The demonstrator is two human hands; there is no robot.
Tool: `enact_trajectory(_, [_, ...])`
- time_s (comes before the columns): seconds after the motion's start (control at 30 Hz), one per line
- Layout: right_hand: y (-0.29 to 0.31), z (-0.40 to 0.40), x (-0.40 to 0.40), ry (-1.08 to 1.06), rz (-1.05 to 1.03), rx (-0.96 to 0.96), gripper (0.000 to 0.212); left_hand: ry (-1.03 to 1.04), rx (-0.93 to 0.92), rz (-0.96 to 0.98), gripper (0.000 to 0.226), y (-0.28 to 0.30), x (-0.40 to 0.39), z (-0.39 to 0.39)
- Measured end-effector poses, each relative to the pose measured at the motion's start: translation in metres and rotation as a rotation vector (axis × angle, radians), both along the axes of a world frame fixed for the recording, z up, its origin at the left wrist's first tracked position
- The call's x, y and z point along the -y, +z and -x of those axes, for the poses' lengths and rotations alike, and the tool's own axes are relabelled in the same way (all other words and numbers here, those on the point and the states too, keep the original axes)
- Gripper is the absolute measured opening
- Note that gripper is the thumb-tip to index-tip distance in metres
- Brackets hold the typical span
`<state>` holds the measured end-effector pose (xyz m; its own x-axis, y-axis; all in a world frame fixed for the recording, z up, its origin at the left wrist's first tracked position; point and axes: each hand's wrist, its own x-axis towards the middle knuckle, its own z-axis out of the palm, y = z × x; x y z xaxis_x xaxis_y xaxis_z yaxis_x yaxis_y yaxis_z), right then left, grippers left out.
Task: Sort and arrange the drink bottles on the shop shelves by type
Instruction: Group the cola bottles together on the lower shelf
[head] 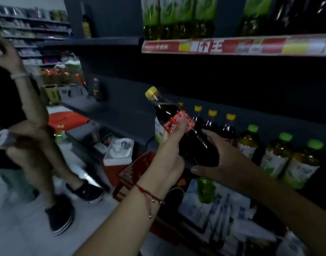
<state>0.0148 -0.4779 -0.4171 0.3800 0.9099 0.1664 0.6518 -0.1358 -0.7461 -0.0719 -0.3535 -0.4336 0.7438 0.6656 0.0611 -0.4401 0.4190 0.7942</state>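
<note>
I held the cola bottle (178,124) in both hands, tilted, its yellow cap pointing up and left, in front of the dark middle shelf (121,115). My left hand (167,163) was clamped round its red label; my right hand (225,154) cupped its base. Just beyond stood more yellow-capped cola bottles (229,126), with green-capped tea bottles (274,156) to their right.
</note>
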Motion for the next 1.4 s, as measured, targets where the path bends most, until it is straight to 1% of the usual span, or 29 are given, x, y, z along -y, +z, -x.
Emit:
enact_trajectory(0.1, [-0.046,-0.006,-0.003,-0.021,0.013,-0.107,0.068,-0.06,-0.058,-0.046,0.065,-0.037,0.005,0.002])
enact_trajectory(0.13, [-0.06,-0.008,-0.003,-0.032,0.023,-0.152,0.064,-0.067,-0.087,-0.061,0.062,-0.048,0.006,0.003])
enact_trajectory(0.2, [-0.087,-0.014,-0.002,-0.05,0.044,-0.232,0.063,-0.081,-0.141,-0.106,0.057,-0.07,0.005,0.002])
enact_trajectory(0.3, [-0.119,-0.025,0.001,-0.1,0.083,-0.288,0.071,-0.04,-0.25,-0.17,0.05,-0.097,0.001,-0.001])
enact_trajectory(0.37, [-0.135,-0.032,0.005,-0.14,0.105,-0.325,0.072,-0.033,-0.312,-0.213,0.045,-0.113,-0.001,-0.005])
enact_trajectory(0.43, [-0.149,-0.038,0.009,-0.167,0.124,-0.38,0.069,-0.046,-0.356,-0.238,0.041,-0.127,-0.001,-0.01])
enact_trajectory(0.53, [-0.167,-0.043,0.014,-0.174,0.126,-0.461,0.057,-0.034,-0.409,-0.255,0.035,-0.139,0.003,-0.021])
enact_trajectory(0.63, [-0.177,-0.047,0.016,-0.181,0.134,-0.474,0.049,-0.011,-0.44,-0.257,0.03,-0.143,0.009,-0.036])
enact_trajectory(0.73, [-0.179,-0.049,0.02,-0.263,0.126,-0.473,0.039,-0.004,-0.454,-0.221,0.029,-0.143,0.016,-0.046])
enact_trajectory(0.8, [-0.182,-0.052,0.024,-0.316,0.131,-0.429,0.039,-0.002,-0.473,-0.264,0.029,-0.145,0.022,-0.052])
enact_trajectory(0.87, [-0.184,-0.056,0.029,-0.35,0.094,-0.441,0.042,-0.009,-0.497,-0.353,0.028,-0.144,0.03,-0.06])
enact_trajectory(0.97, [-0.181,-0.066,0.038,-0.421,0.008,-0.532,0.045,-0.052,-0.491,-0.593,0.026,-0.132,0.042,-0.072])
enact_trajectory(1.07, [-0.178,-0.074,0.048,-0.482,-0.119,-0.646,0.046,-0.136,-0.458,-0.833,0.036,-0.105,0.047,-0.088])
enact_trajectory(1.13, [-0.178,-0.079,0.054,-0.509,-0.203,-0.691,0.046,-0.061,-0.422,-0.944,0.037,-0.086,0.043,-0.107])
enact_trajectory(1.2, [-0.176,-0.083,0.061,-0.521,-0.263,-0.732,0.045,0.101,-0.412,-1.103,0.032,-0.068,0.034,-0.133])
enact_trajectory(1.23, [-0.174,-0.085,0.064,-0.525,-0.286,-0.753,0.045,0.182,-0.407,-1.251,0.038,-0.06,0.03,-0.147])
enact_trajectory(1.3, [-0.17,-0.088,0.071,-0.54,-0.33,-0.788,0.046,0.352,-0.432,-1.694,0.061,-0.054,0.023,-0.177])
enact_trajectory(1.33, [-0.169,-0.089,0.074,-0.547,-0.349,-0.8,0.048,0.456,-0.476,-1.911,0.075,-0.053,0.021,-0.191])
enact_trajectory(1.37, [-0.167,-0.09,0.076,-0.557,-0.362,-0.806,0.049,0.522,-0.552,-2.063,0.088,-0.052,0.022,-0.202])
enact_trajectory(1.4, [-0.165,-0.091,0.079,-0.565,-0.369,-0.804,0.049,0.54,-0.652,-2.158,0.098,-0.048,0.024,-0.212])
